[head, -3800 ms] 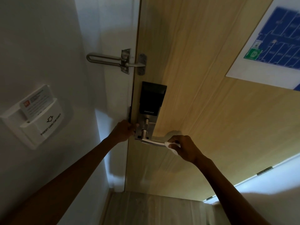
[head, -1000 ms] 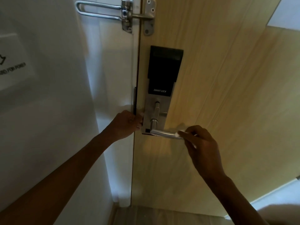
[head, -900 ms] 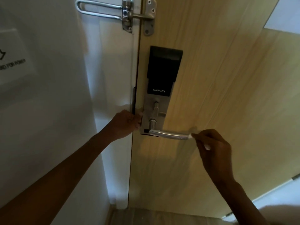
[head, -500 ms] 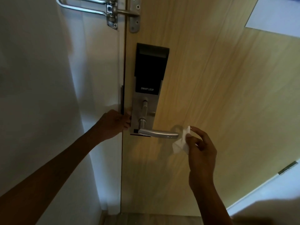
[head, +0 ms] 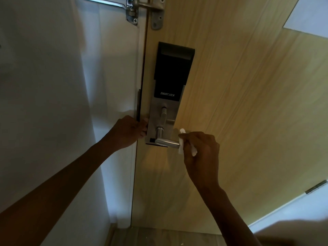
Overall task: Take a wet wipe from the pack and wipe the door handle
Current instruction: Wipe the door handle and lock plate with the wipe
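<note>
Pinched betw. thumb & fingers of the R hand (head: 200, 150), the wipe (head: 181, 145) is pressed against the free end of the handle (head: 166, 142), w/ white bits seen above & below the fingers. By the L hand (head: 127, 132) the door (head: 248, 103) is gripped at its edge, fingers curled round it just beside the lock plate (head: 154, 118). Above the plate a black panel (head: 173, 73) marked "SMART LOCK" is mounted, & a metal guard (head: 142, 8) is fixed at top.
</note>
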Motion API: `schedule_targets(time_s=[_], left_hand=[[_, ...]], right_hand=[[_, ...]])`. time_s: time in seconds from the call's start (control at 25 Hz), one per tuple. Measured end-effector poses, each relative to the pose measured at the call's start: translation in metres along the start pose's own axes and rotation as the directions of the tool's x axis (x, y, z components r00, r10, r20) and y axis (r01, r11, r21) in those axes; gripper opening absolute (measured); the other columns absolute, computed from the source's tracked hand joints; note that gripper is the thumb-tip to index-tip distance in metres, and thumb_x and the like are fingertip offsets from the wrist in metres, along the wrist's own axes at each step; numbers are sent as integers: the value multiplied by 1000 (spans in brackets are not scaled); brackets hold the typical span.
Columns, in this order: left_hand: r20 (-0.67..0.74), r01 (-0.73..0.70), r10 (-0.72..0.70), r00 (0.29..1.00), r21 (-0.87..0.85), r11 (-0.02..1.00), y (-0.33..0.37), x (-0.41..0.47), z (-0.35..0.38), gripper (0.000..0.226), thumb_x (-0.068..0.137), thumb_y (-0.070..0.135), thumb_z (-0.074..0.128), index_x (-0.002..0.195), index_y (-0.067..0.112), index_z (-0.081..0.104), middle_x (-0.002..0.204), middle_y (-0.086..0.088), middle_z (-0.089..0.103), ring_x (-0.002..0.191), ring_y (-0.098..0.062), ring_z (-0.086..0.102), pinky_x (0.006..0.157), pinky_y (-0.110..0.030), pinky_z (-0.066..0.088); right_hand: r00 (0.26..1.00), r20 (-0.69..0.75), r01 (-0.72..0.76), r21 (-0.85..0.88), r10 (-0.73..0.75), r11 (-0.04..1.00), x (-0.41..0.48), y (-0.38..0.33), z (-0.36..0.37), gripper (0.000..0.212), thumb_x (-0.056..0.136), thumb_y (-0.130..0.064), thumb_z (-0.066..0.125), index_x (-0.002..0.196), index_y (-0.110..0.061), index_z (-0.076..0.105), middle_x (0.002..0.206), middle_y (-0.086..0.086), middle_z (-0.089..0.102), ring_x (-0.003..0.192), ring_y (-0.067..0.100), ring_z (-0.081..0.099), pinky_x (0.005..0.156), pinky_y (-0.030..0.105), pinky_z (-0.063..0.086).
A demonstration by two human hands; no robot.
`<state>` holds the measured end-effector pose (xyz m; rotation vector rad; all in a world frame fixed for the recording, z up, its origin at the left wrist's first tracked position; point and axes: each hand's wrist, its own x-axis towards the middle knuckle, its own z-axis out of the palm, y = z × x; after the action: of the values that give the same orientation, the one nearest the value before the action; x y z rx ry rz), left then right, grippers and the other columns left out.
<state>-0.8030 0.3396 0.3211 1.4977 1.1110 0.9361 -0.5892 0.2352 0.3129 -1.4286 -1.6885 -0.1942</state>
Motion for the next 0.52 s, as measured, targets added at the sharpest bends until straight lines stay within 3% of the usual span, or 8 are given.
schedule_targets(time_s=[0.16,0.24,0.4,0.52], left_hand=[[-18,-7,8,1000,37,999,-3,2,1,34,94,33,52,77,8,67,59,5,62,55,-5,58,50,-9,41],[-17,-2,2,1000,27,1000,-3,1,1,34,94,34,51,76,10,67,59,4,61,56,-7,57,51,-10,41],[-33,-27,30,999,76,997,-4,-1,2,34,95,33,50,80,8,68,67,-3,65,61,-10,61,52,-10,44],[-4,-21,21,1000,-12,1000,-3,-2,3,34,95,29,51,69,14,66,55,6,64,53,-3,59,47,-8,42]], right_hand=[[995,59,84,-83,-79,993,-4,12,0,29,93,-28,62,121,-22,67,132,-4,60,128,16,48,106,36,34],[980,145,148,-94,-133,985,-3,18,-1,36,94,-32,60,127,-21,62,138,-3,56,136,17,40,112,38,29],[953,207,251,-124,-223,960,2,32,-1,35,95,-37,57,127,-24,60,132,-6,62,134,18,45,112,39,28],[951,189,264,-88,-244,961,4,47,-9,35,91,-40,60,124,-26,63,126,-10,65,125,17,52,106,32,31]])
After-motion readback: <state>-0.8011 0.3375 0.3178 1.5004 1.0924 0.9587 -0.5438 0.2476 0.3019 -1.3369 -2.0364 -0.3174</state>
